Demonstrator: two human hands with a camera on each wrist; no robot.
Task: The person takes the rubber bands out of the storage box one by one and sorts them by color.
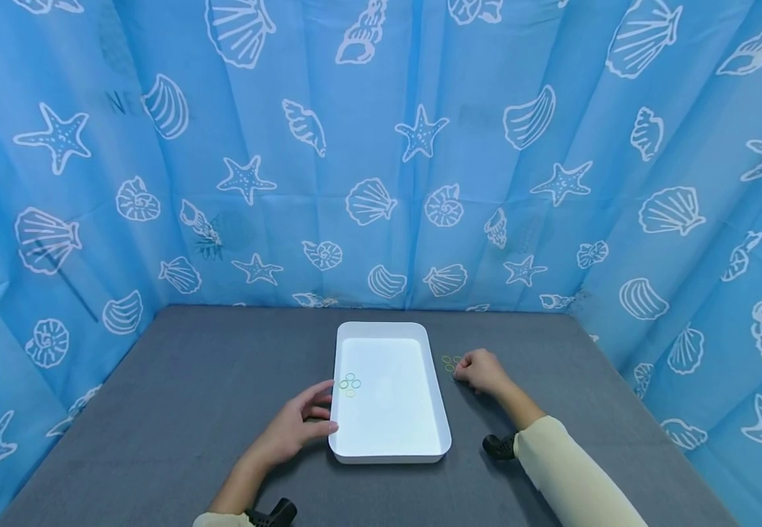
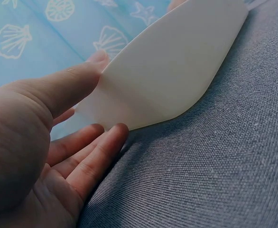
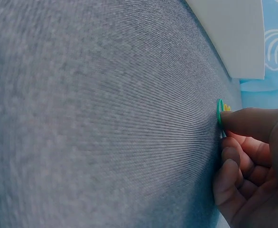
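A shallow white tray [image 1: 387, 446] stands on the grey cloth. Inside it, near the left wall, lies a cluster of several thin rings [image 1: 350, 394], green, bluish and yellow. My left hand [image 1: 295, 427] rests against the tray's left side, thumb on the rim and relaxed fingers touching the outer wall low down. To the right of the tray my right hand [image 1: 482, 372] has its fingers curled down at the cloth, pinching a small ring largely hidden by the fingertips. Right by the thumb stands a green ring [image 3: 219, 111], with yellow rings [image 3: 227, 108] just behind it.
More thin yellow-green rings [image 1: 447, 359] lie on the cloth between the tray and my right hand. A blue curtain [image 1: 381, 146] with white shells and starfish surrounds the grey table [image 1: 222, 351] at the back and sides. A black wrist camera [image 1: 501, 446] sits at my right sleeve.
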